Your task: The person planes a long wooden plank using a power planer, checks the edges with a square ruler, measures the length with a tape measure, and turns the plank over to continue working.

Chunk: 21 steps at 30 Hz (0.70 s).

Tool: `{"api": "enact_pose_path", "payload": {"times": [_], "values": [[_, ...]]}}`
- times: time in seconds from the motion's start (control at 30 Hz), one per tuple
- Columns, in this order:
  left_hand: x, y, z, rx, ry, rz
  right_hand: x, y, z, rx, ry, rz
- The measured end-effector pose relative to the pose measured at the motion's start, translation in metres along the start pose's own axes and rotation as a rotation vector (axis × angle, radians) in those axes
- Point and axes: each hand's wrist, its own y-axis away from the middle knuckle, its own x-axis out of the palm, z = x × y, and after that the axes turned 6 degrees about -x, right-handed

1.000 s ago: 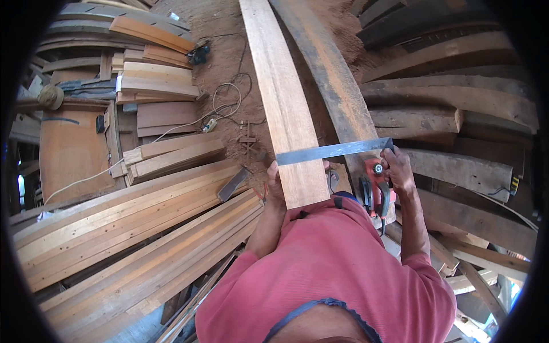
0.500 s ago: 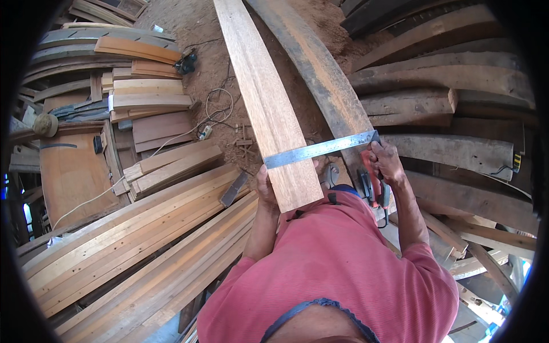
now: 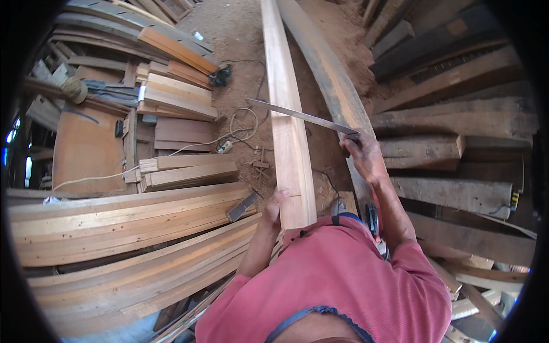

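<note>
A long pale wooden plank (image 3: pixel 293 151) runs away from my waist, its near end close to my pink shirt. My left hand (image 3: pixel 276 207) is closed on the plank's left edge near that end, thumb on top. A thin dark line crosses the plank by the thumb. To the right, my right hand (image 3: pixel 365 157) grips the dark stock of a steel try square (image 3: pixel 311 118). The square's blade points left across the plank, turned nearly edge-on and apparently raised off the wood. Part of the stock is hidden by the fingers.
A weathered beam (image 3: pixel 329 71) lies just right of the plank. Heavy timbers (image 3: pixel 440 153) are stacked at the right, and pale boards (image 3: pixel 126 220) at the left. A pale cord (image 3: pixel 243 111), a socket block (image 3: pixel 225 147) and a dark power tool (image 3: pixel 221 75) lie on the ground.
The try square has been lifted and tilted from lying flat across the plank, its blade swinging farther away. The left hand still holds the plank, which appears tilted, showing more of its right edge.
</note>
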Motion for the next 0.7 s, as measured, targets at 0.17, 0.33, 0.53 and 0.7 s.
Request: {"api": "enact_pose_path", "payload": {"times": [0.17,0.33,0.53,0.7], "values": [[0.000,0.042,-0.002,0.097,-0.155,-0.063,0.055,-0.065,0.051,-0.149,0.278,0.129],[0.033,0.070,0.001,0.114,-0.132,-0.081,0.092,-0.093,0.040,-0.330,0.243,0.204],[0.025,0.078,0.000,0.024,-0.203,-0.172,0.099,-0.098,0.030,-0.365,0.267,0.266],[0.010,0.072,0.005,0.036,-0.230,-0.121,0.101,-0.099,0.033,-0.289,0.304,0.329]]}}
